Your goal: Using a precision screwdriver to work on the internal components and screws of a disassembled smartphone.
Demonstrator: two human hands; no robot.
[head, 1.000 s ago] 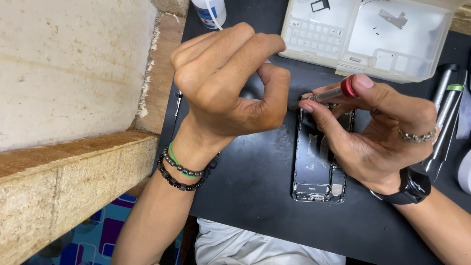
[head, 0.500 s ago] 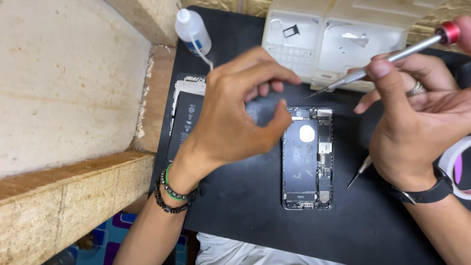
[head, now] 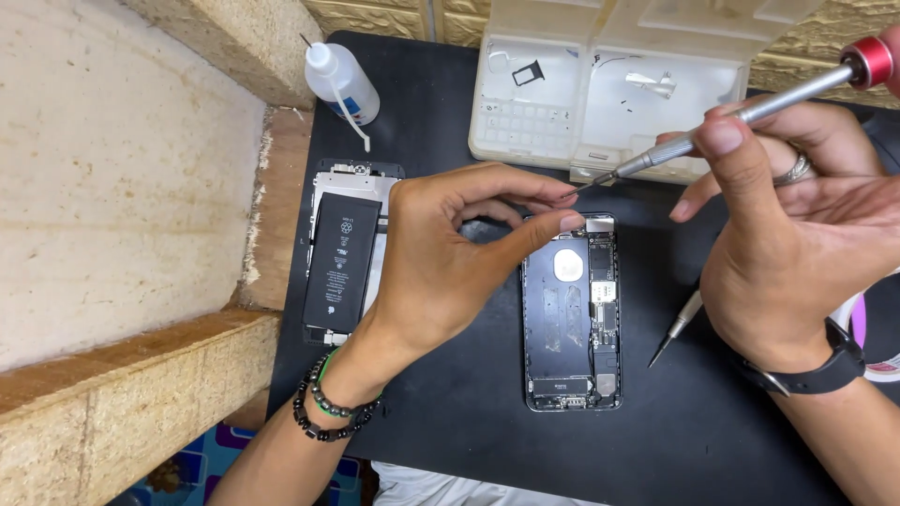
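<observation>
Our right hand [head: 787, 253] clamps a screwdriver [head: 750, 108], our left hand [head: 450, 262] pinches its tip, and at twelve o'clock the open white parts tray [head: 525, 131] holds small screws and a black frame.

Bright, even overhead light; soft shadows; perhaps slight edge blur.

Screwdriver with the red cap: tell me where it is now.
In the head view, the screwdriver is upper right, held in the right hand, slanting down-left to the left hand fingertips, above the opened phone.
</observation>
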